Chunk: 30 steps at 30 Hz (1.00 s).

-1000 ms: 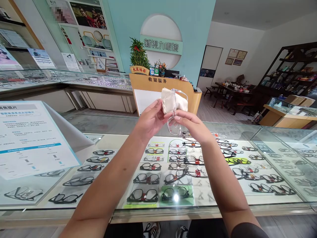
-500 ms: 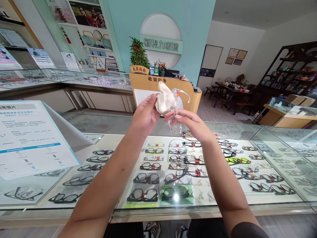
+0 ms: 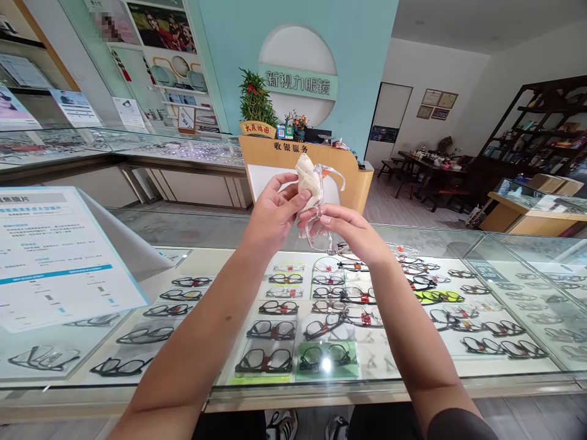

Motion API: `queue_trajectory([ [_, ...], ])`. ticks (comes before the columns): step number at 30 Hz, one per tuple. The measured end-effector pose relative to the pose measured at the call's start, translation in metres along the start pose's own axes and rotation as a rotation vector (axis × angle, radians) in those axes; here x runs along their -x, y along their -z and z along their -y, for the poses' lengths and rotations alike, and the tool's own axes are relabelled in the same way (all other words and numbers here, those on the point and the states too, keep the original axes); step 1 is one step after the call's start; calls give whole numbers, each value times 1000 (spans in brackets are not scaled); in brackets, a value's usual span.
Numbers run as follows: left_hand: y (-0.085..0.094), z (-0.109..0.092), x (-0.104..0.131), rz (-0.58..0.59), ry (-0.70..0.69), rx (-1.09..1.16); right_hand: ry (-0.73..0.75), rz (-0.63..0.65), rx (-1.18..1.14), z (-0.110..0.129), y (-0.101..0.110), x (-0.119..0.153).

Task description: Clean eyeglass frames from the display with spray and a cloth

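A pair of clear-framed eyeglasses [image 3: 321, 237] is held upright on end above the glass counter, one temple arm sticking out to the right. My right hand [image 3: 351, 229] pinches the frame around its bridge. In my left hand [image 3: 277, 211] is a cream-coloured cleaning cloth [image 3: 308, 177], folded over the upper lens with the thumb pressing on the near side. The lower lens is uncovered and carries small reddish print. Fingers of my left hand behind the cloth are partly hidden.
Below my arms, a glass display case [image 3: 257, 391] holds rows of eyeglasses [image 3: 266, 360]. A printed sign [image 3: 59, 256] stands on its left part. Across the aisle are a wooden cashier desk [image 3: 362, 189] and more glass cases [image 3: 183, 146].
My left hand has closed further around the cloth, its thumb now over the upper lens. The eyeglasses have tilted, with their lower lens shifting slightly left.
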<state>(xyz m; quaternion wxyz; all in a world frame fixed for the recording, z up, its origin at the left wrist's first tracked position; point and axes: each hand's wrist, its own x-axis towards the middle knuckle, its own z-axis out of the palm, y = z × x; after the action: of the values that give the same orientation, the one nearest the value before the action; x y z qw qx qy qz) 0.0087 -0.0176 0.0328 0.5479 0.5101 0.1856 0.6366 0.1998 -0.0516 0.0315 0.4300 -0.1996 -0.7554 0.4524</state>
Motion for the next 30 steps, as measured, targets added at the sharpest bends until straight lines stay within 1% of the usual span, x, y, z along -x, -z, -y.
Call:
queue_trajectory([
  [2,0,-3,1,19,40,-17,10,8,-22,0,0,0],
  [5,1,-7,2,86,86,-62,8,14,-23,0,1,1],
  [12,0,-9,3,213,79,-111,-14,1,-79,-6,3,0],
  [17,-2,-9,4,213,79,-103,-27,-10,-60,-3,2,1],
  [21,3,-12,3,214,85,-110,-32,13,-23,0,3,2],
  [25,11,-17,1,303,137,-120,-54,-21,-23,-2,4,2],
  [30,13,-12,1,334,82,-174,-49,-22,-87,-5,4,1],
])
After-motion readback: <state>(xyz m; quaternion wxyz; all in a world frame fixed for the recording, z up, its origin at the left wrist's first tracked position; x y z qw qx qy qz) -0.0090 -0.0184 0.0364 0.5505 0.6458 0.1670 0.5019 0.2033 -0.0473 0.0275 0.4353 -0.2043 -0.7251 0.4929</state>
